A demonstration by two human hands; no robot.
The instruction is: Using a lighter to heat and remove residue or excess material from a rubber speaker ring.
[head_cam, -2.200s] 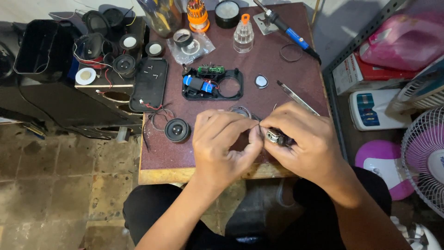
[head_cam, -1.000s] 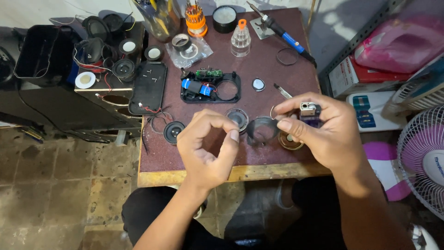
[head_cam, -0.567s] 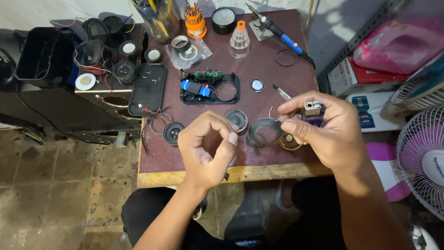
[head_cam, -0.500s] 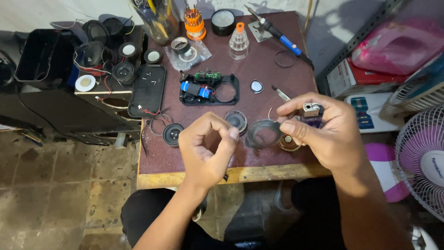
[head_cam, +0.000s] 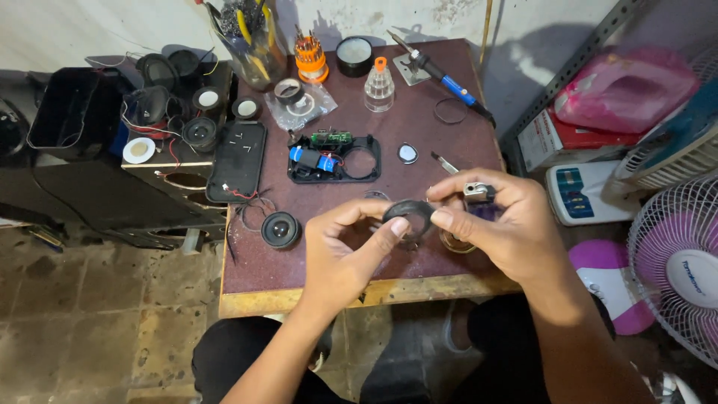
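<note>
We see two hands over the dark red wooden table (head_cam: pixel 449 142). The left hand (head_cam: pixel 340 251) pinches one small black round speaker ring (head_cam: pixel 408 215) between thumb and forefinger, just above the table's front part; the right hand (head_cam: pixel 501 224) touches the ring's other side with its fingertips and pinches one small silver metal piece (head_cam: pixel 476 190). One black round loose speaker (head_cam: pixel 280 229) lies left of them. One clear plastic jar (head_cam: pixel 250 37) holds several pliers and cutters. One orange round stand (head_cam: pixel 310 58) holds many screwdriver bits. One open black plastic casing (head_cam: pixel 334 157) holds one blue cylindrical battery (head_cam: pixel 308 159).
</note>
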